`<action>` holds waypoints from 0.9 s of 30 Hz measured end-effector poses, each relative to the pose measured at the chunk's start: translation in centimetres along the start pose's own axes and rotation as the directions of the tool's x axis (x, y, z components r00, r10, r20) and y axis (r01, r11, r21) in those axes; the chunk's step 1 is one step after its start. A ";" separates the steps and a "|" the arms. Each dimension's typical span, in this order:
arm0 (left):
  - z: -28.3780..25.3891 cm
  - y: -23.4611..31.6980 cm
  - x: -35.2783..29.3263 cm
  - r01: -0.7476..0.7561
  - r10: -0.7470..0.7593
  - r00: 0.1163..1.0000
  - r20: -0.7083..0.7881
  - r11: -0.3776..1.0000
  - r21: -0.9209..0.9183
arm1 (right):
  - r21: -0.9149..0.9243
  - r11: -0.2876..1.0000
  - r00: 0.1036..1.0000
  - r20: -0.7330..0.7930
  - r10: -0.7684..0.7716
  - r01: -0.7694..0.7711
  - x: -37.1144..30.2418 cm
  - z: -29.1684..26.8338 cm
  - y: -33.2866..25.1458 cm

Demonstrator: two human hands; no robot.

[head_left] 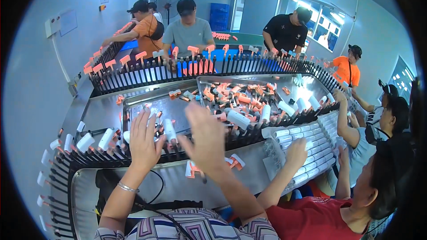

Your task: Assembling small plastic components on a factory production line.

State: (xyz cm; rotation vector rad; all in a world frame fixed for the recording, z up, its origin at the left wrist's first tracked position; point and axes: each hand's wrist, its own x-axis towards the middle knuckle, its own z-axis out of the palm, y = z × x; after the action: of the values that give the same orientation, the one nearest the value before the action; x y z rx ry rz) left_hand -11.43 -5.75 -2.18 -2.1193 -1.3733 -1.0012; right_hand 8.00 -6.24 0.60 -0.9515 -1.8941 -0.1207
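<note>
Both my hands are raised over the near row of black posts on a conveyor. My left hand has its fingers stretched up, with the thumb apart, beside a white cylindrical part standing on a post. On the other side of that part, my right hand is blurred by motion; its fingers point upward and the thumb is spread. I see nothing held in either hand. Below the right hand, two orange-and-white plastic pieces lie on the metal ledge. More white cylindrical parts sit on posts to the left.
Behind the near row, a metal tray holds many loose orange, white and grey pieces. A clear plastic tray of white cylinders stands at right, where a co-worker's hand reaches close to my arm. Other people stand around the conveyor loop.
</note>
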 end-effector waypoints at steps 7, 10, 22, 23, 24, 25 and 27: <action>5.1 3.4 3.8 -0.230 0.257 0.963 0.082 0.942 -0.245 | -0.394 0.903 0.971 -0.225 0.084 -0.169 0.8 0.1 7.0; 8.4 2.5 2.0 -0.162 0.206 0.973 0.102 0.929 -0.333 | -0.445 0.878 0.958 0.123 0.258 -0.180 -3.5 2.9 9.7; 5.4 -0.5 -2.3 0.117 -0.116 0.993 0.013 0.991 -0.062 | -0.228 0.971 0.971 0.210 0.115 -0.066 -4.5 6.4 4.4; 5.1 -0.7 -2.6 0.129 -0.128 0.991 0.022 0.991 -0.019 | -0.199 0.979 0.967 0.233 0.101 -0.055 -4.4 6.1 3.9; 4.6 -0.9 -2.7 0.139 -0.140 0.990 0.029 0.990 0.020 | -0.150 0.988 0.971 0.231 0.070 -0.036 -4.5 5.7 3.6; 4.3 -1.3 -3.0 0.135 -0.136 0.990 0.046 0.990 0.040 | -0.160 0.986 0.978 0.193 0.073 -0.042 -4.3 5.2 3.3; 3.1 -1.1 -2.2 0.095 -0.096 0.995 0.013 0.993 0.065 | -0.186 0.980 0.992 0.085 0.092 -0.075 -2.6 3.7 2.7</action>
State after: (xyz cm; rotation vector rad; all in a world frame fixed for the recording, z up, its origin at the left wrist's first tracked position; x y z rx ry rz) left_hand -11.94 -4.52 -5.89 -2.0359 -1.5064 -0.9646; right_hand 7.64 -4.15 -4.25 -1.1780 -1.9492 -0.2062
